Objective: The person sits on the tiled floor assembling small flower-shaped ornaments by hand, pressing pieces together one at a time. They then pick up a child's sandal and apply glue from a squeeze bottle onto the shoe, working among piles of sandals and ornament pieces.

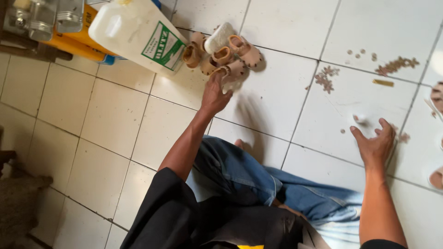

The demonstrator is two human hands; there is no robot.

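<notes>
The left hand point(216, 94) reaches a pile of small tan shoes point(224, 55) on the tiled floor point(115, 120), apparently pinching the nearest one. The right hand point(376, 143) rests spread and empty, beside scattered small pieces point(325, 78).

The floor point(115, 115) is glazed ceramic tile — cream, glossy, smudged with dust. The small sandals point(226, 55) look like matt tan leather, one stitched along the edge, with a fuzzy white piece among them. The jug point(134, 30) is smooth translucent plastic — its label glossy paper. The jeans point(240, 173) are rough blue denim.
</notes>
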